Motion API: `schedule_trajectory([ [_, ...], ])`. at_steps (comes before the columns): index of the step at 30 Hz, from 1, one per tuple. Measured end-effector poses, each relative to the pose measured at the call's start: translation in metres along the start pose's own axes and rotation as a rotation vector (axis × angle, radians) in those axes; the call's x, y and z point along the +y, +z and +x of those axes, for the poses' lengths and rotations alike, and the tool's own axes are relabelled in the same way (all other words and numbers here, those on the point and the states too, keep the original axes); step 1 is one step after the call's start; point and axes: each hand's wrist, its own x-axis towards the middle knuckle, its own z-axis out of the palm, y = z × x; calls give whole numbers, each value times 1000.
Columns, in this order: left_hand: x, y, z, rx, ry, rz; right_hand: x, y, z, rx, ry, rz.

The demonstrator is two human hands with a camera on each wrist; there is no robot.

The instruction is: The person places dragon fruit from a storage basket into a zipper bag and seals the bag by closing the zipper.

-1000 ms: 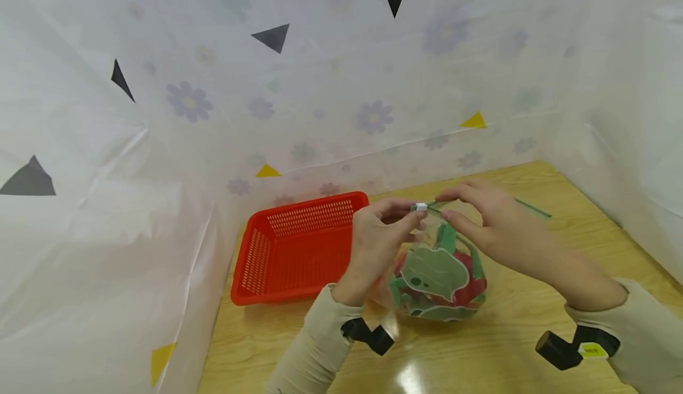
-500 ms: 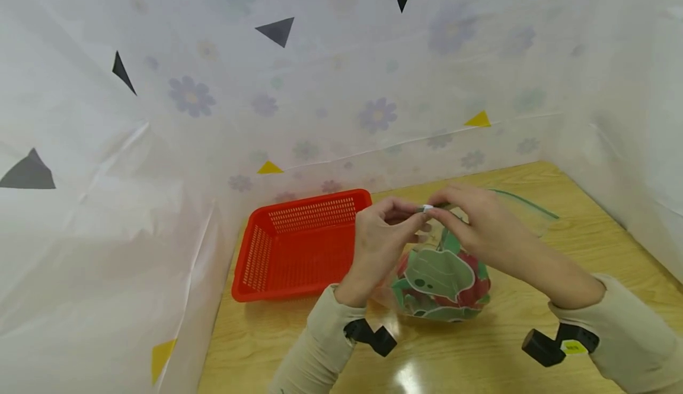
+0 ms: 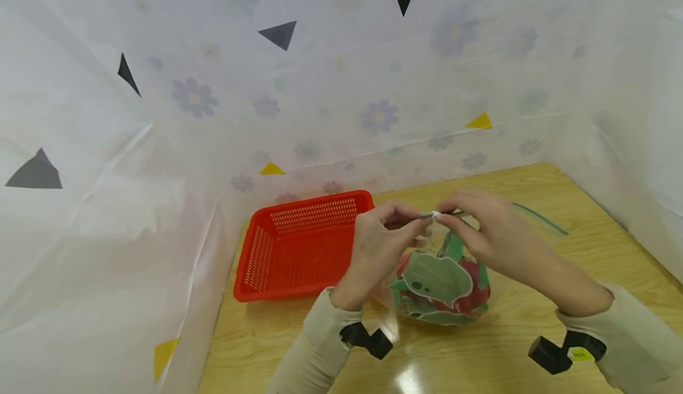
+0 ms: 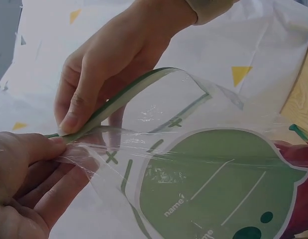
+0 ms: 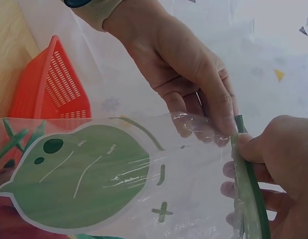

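A clear zip bag (image 3: 437, 278) with a green leaf-like print stands on the table below both hands. Red things (image 4: 295, 204) with green parts show through it; one has a green stem. My left hand (image 3: 376, 240) pinches the left end of the bag's green zip strip (image 5: 251, 194) between thumb and fingers. Close beside it, my right hand (image 3: 496, 228) pinches the strip at a small white slider (image 3: 435, 214). Thumbs and fingertips of the two hands nearly meet. Fingers partly cover the slider, which the wrist views hide.
A red plastic basket (image 3: 248, 258) with slotted sides stands left of the bag, near my left hand. The wooden table (image 3: 453, 364) has white patterned sheeting (image 3: 320, 86) behind it and at both sides.
My right hand has closed in on the white slider, which it now pinches. The slider sits slightly farther right, with more green strip showing beside my left fingertips.
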Motion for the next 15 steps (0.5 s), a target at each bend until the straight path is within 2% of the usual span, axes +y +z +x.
schedule_trajectory([
  [15,-1,-5,0,22,-14,-7,9,-7,-15,22,45,-68],
])
